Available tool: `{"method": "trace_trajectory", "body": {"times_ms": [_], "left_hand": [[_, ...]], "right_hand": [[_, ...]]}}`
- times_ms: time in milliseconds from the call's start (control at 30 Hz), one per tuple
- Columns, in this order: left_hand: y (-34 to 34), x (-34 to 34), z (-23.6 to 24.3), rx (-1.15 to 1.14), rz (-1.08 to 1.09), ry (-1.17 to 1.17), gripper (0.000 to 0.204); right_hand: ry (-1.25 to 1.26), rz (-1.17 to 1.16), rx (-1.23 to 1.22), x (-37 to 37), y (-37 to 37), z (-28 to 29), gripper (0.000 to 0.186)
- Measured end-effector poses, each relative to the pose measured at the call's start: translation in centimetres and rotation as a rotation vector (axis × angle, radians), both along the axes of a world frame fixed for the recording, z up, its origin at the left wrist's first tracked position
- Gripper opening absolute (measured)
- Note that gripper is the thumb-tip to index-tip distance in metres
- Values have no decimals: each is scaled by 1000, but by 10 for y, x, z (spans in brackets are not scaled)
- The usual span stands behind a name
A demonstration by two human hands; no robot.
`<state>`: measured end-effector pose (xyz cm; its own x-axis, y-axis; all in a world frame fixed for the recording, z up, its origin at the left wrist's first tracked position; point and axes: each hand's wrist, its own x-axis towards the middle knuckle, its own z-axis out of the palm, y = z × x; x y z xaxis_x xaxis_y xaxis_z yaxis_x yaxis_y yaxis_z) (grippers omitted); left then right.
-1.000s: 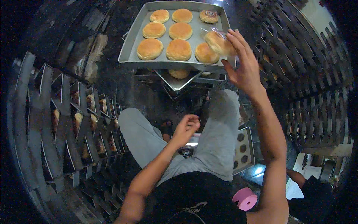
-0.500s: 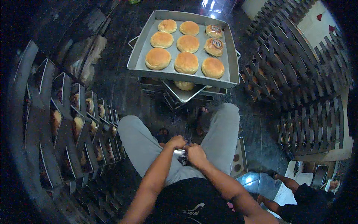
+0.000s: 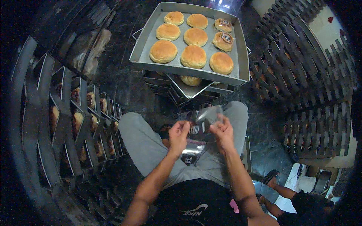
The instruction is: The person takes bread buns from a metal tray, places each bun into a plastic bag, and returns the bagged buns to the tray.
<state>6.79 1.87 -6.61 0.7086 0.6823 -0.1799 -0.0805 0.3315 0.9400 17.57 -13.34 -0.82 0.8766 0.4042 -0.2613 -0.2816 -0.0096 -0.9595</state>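
Between my knees, my left hand (image 3: 179, 136) and my right hand (image 3: 223, 132) stretch a clear plastic bag (image 3: 205, 116) with a printed label. The fingers of each hand pinch one side of it, and the bag looks flat. Below, more clear printed bags (image 3: 191, 152) lie in my lap. In front of my knees a metal tray (image 3: 188, 72) holds several round golden buns (image 3: 193, 57) in rows. Two of its buns, in the right column, sit in clear printed wrappers; one is the wrapped bun (image 3: 223, 41).
The tray tops a stack of crosswise trays (image 3: 188, 92). Tall stacks of bun-filled trays stand at left (image 3: 52, 124) and right (image 3: 316, 128). A person in dark clothes (image 3: 307, 205) is at lower right. Beside my right knee is another tray (image 3: 247, 152).
My hands were together low in my lap; now they are raised forward and apart, with a bag held between them. The view has shifted slightly, and the tray appears a little higher.
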Motion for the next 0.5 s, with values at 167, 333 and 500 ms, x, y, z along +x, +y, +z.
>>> {"method": "trace_trajectory", "body": {"times_ms": [167,333,500], "left_hand": [[39,-10,33,-283,194,132,27],[54,-6,44,-462,131,62,26],[43,-9,33,-624,234,47,28]], "right_hand": [[-591,314,-412,34,32,101,19],[-1534,333,-453,229,94,117,33],[-807,621,-968,263,119,129,57]]}}
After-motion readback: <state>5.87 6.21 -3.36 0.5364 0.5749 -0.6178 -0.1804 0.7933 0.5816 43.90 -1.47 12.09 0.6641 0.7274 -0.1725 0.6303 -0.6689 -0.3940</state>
